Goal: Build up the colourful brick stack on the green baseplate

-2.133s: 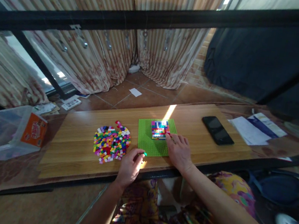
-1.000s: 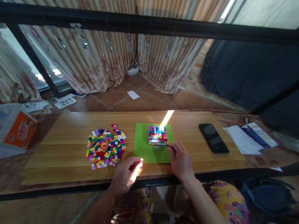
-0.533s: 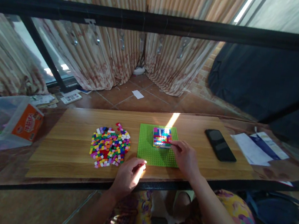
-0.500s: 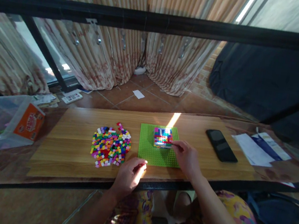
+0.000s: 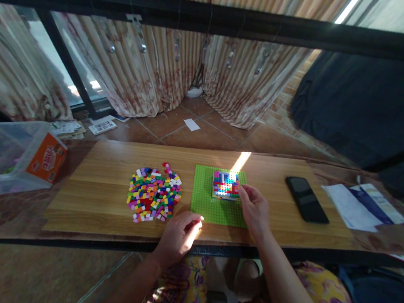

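Note:
A square block of multicoloured toy bricks (image 5: 225,185) stands on the green studded baseplate (image 5: 200,207). At the block's right edge is my right hand (image 5: 255,209), thumb and forefinger brought together; whatever lies between the tips is hidden. My left hand (image 5: 179,234) rests by the baseplate's front left corner, its fingers curled and closed. Bright sunlight on those fingertips hides whether they hold anything small. Left of the baseplate spreads a pile of loose, small bricks (image 5: 153,195) in many colours.
Both hands are over a wooden board (image 5: 101,212). A black phone (image 5: 306,200) lies to the right, with papers (image 5: 349,206) beyond it. At far left stands a clear plastic bin (image 5: 3,157) with an orange label. A dark bar (image 5: 221,20) crosses the view above the board.
The view has shifted slightly, moving the scene a little to the right. My right fingers, earlier reaching over the block's right edge, have drawn back slightly to its side. My left hand stays curled.

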Available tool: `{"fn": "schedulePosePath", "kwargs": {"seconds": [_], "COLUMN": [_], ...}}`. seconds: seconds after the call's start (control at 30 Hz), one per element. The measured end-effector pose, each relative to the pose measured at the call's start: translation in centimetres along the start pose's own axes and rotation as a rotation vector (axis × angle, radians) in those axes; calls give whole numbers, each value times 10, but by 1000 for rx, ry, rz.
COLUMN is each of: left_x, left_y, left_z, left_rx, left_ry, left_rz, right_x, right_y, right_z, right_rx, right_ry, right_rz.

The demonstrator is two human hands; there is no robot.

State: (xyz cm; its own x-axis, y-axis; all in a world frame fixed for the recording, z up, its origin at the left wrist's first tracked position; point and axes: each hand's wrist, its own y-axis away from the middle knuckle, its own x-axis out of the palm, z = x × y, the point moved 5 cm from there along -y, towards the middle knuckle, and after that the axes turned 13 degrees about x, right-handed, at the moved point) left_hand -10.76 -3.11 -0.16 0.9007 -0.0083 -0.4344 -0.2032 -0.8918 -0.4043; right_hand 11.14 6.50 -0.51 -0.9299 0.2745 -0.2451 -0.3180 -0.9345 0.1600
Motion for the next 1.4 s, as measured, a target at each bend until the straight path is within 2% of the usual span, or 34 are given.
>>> {"fn": "schedulePosePath", "kwargs": {"seconds": [0.23, 0.63, 0.77, 0.93, 1.13, 1.2, 1.27, 1.4], "left_x": [0, 1, 1, 0, 0, -1, -2, 1], "left_y": [0, -1, 0, -1, -3, -5, -9, -15], "left_z": [-2, 1, 3, 4, 6, 6, 6, 4], "left_rx": [11, -23, -54, -85, -103, -105, -79, 28], "left_ry": [-22, -50, -54, -94, -192, -215, -251, -375], "left_rz": [6, 11, 22, 21, -9, -17, -24, 17], "right_x": [7, 11, 4, -35, -131, -160, -179, -192], "right_y": [-8, -5, -5, -8, -30, -41, -54, -77], "right_z": [-6, -2, -2, 0, -1, -3, -5, -10], "right_rx": [21, 12, -1, -42, -79, -84, -30, 152], "right_ry": [91, 70, 52, 80, 213, 397, 623, 855], "right_rz": [2, 40, 34, -82, -357, -462, -530, -515]}}
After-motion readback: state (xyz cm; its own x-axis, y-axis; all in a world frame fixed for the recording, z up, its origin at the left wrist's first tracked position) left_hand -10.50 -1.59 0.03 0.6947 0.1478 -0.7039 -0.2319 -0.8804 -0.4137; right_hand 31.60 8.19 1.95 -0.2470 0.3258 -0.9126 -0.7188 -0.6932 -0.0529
